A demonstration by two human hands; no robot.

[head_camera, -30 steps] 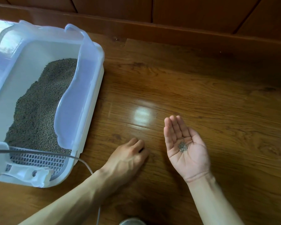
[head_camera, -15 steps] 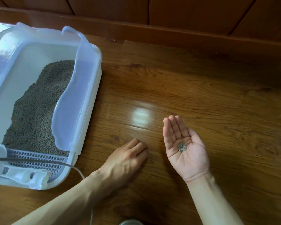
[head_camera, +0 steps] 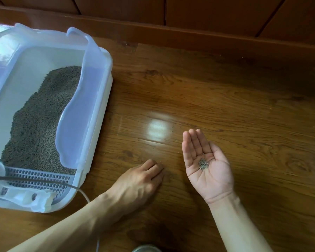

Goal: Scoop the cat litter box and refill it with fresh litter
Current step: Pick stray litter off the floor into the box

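Head view: the white plastic litter box (head_camera: 98,113) sits on the wooden floor (head_camera: 225,99) at the left of the picture, near the dark wooden baseboard (head_camera: 189,37). A translucent, bluish-white raised rim (head_camera: 75,124) runs along its top edge and curves down toward the near end. Inside, grey-brown pelleted litter (head_camera: 38,128) lies heaped against the right wall, leaving bare white floor of the box on the left. At the near end a grey slotted grate (head_camera: 38,180) lies just below the litter. A thin grey cable (head_camera: 44,181) crosses over the grate and hangs down past the box's near corner.

The left hand (head_camera: 136,184) lies palm down on the floor just beside the box's near right corner, its fingers loosely curled with the tips touching the wood; it holds nothing that can be seen. The right hand (head_camera: 205,166) is held palm up to the right of it, apart from it, fingers straight and together, flat and open. A small cluster of grey litter pellets (head_camera: 203,164) rests in the middle of that palm. A bright patch of reflected light (head_camera: 157,129) shows on the floor beyond the hands. A round grey object (head_camera: 146,249) is cut off by the bottom edge; what it is cannot be told.
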